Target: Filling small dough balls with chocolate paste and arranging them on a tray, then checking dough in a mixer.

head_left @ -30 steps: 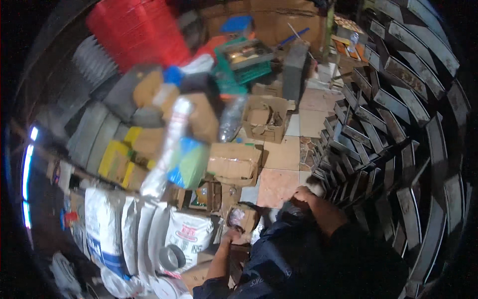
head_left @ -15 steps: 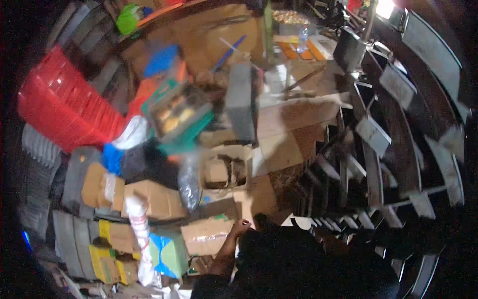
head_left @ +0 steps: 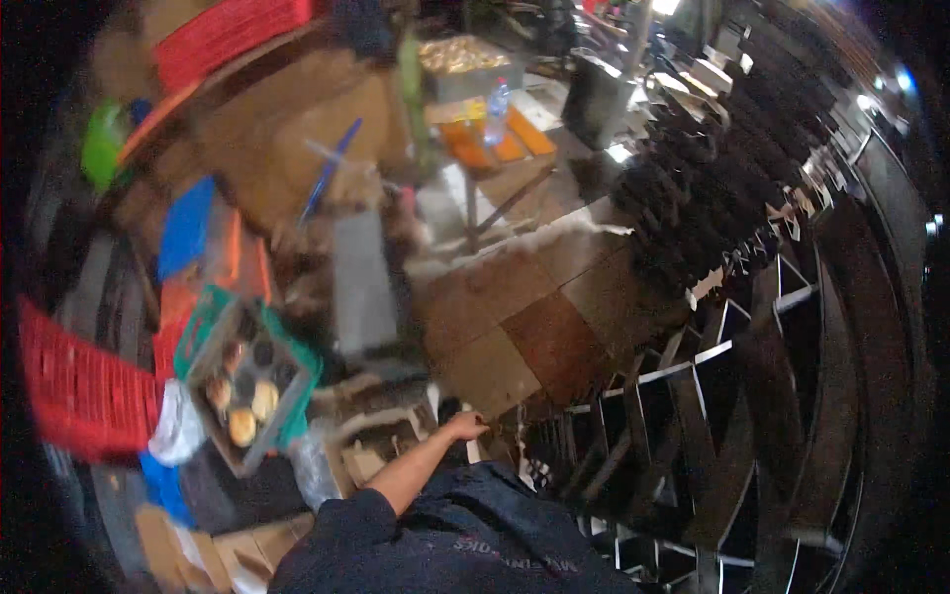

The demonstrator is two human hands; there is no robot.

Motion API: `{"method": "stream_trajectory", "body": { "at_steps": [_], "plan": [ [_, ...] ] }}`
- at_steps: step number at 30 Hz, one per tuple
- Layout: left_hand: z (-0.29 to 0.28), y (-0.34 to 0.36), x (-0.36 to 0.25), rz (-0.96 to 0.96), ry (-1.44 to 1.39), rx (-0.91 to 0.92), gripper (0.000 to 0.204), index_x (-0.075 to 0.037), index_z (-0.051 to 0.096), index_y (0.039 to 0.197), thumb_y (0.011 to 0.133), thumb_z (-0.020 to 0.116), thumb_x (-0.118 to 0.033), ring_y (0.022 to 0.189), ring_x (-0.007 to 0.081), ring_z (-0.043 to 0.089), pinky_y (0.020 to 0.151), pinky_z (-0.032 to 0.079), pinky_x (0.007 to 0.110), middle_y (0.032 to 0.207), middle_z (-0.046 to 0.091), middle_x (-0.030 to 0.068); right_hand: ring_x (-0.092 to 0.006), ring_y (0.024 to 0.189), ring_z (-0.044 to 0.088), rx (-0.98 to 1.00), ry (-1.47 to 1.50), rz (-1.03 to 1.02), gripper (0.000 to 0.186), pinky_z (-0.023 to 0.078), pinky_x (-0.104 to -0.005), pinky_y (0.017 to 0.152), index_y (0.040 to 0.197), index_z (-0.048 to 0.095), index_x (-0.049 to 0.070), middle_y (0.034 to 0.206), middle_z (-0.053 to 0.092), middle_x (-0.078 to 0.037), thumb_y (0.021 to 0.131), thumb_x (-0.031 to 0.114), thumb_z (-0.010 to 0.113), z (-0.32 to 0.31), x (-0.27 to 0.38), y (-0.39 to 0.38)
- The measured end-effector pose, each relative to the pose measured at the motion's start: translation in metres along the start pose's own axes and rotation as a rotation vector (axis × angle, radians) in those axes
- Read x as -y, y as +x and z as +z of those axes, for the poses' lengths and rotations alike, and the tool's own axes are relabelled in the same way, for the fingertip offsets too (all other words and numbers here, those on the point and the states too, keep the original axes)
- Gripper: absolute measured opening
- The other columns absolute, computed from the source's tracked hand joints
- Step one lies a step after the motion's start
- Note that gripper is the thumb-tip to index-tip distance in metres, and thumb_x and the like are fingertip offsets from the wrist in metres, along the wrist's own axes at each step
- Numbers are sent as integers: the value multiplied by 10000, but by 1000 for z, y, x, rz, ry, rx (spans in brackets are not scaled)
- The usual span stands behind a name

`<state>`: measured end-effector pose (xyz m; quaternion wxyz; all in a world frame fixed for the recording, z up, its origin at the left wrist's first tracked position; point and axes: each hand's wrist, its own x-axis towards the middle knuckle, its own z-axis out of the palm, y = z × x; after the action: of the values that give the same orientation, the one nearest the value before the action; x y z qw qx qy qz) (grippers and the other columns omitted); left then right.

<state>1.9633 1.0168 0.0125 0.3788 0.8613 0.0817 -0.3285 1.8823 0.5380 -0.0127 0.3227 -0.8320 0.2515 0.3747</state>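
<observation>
My left hand (head_left: 465, 426) reaches forward from a dark sleeve, in front of my body. It is small and blurred, and its fingers seem bent, though whether they hold anything cannot be made out. Just left of it is an open cardboard box (head_left: 371, 421) with torn flaps. Beyond the hand lie brown cardboard sheets (head_left: 485, 366) on the floor. Further left, a grey crate (head_left: 210, 396) with several round, yellowish things in it rests on a green crate (head_left: 309, 361). No part of my right hand shows.
Red crates (head_left: 84, 381) stand at the left. Dark racks with pale edges (head_left: 712, 346) fill the right side. A clear bottle (head_left: 497, 111) stands on an orange slatted top (head_left: 465, 144) ahead, near a grey bin (head_left: 465, 84) of yellowish pieces. A grey block (head_left: 363, 282) stands left of the sheets.
The view has swung to the right and the crates have shifted left in it. My left forearm is now stretched further forward, past the open box. More of the racks shows.
</observation>
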Motion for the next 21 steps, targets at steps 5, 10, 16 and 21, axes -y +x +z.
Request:
{"method": "stream_trajectory", "body": {
  "at_steps": [5,10,16,21],
  "plan": [
    [-109,74,-47,86,-5,33,466,-53,645,1063,783,668,-425,968,284,628,816,491,376,1028,662,152,-311,823,640,-85,107,71,354,496,-405,708,907,669,-14,885,641,-228,751,291,581,13,94,26],
    [-207,161,-128,64,48,160,484,-2,598,1104,828,651,-396,907,242,633,772,500,349,993,655,157,-323,850,637,-213,307,146,362,493,-413,729,915,668,-14,911,640,-233,747,294,579,15,171,34],
    [-257,328,-208,392,13,192,455,-38,599,1084,818,675,-400,857,216,605,773,482,338,950,645,116,-338,883,634,-242,377,310,372,489,-422,753,925,666,-14,943,639,-240,742,297,576,27,231,79],
    [-308,438,-260,481,-69,97,378,-50,646,1001,824,669,-382,870,214,613,781,484,343,936,651,107,-351,911,632,-213,327,433,381,486,-429,773,934,665,-14,969,638,-245,738,300,574,10,283,143]
  ]
}}
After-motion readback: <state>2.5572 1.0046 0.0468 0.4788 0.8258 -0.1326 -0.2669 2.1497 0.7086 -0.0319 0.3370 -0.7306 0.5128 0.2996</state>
